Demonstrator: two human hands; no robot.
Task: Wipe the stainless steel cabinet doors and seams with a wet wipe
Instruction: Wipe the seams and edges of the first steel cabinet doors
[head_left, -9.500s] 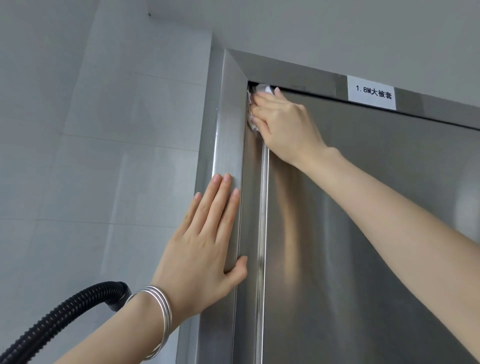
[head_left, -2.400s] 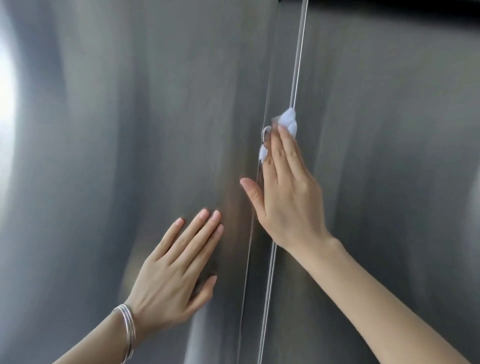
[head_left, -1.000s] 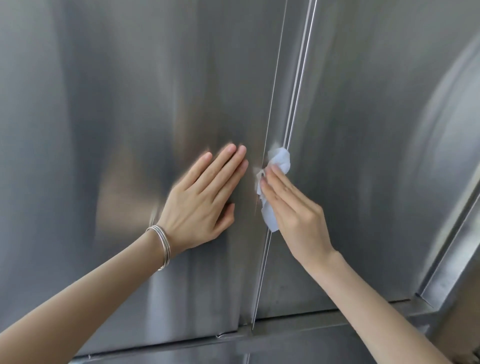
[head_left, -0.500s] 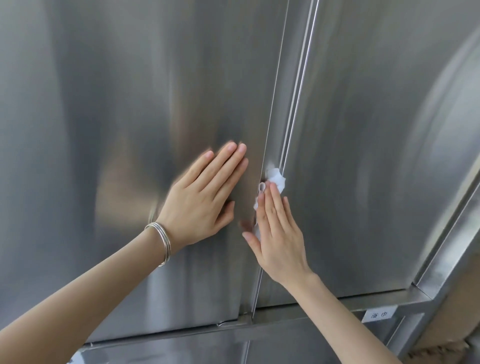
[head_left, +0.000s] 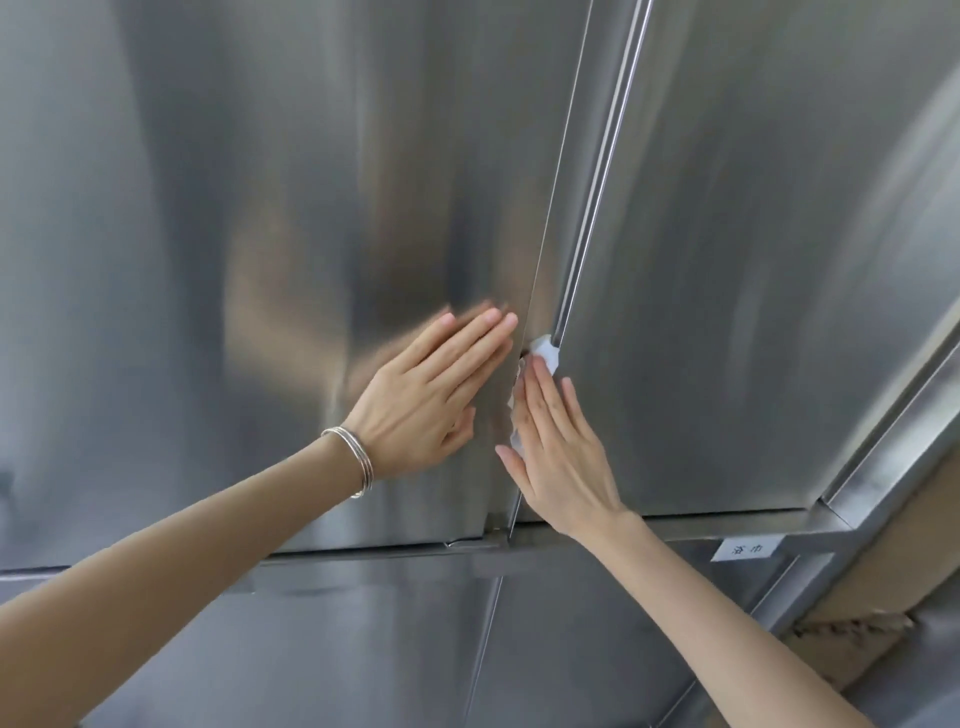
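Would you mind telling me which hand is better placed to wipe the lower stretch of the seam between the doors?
Right: the right hand presses the wet wipe on the seam; the left hand lies flat on the left door, without a wipe.

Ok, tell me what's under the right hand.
A white wet wipe, pressed onto the door seam. Only its edges show past the right hand; the rest is covered.

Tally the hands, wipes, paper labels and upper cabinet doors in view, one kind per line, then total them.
Hands: 2 (left hand, right hand)
Wipes: 1 (wet wipe)
Upper doors: 2 (left door, right door)
Labels: 1 (paper label)
Total: 6
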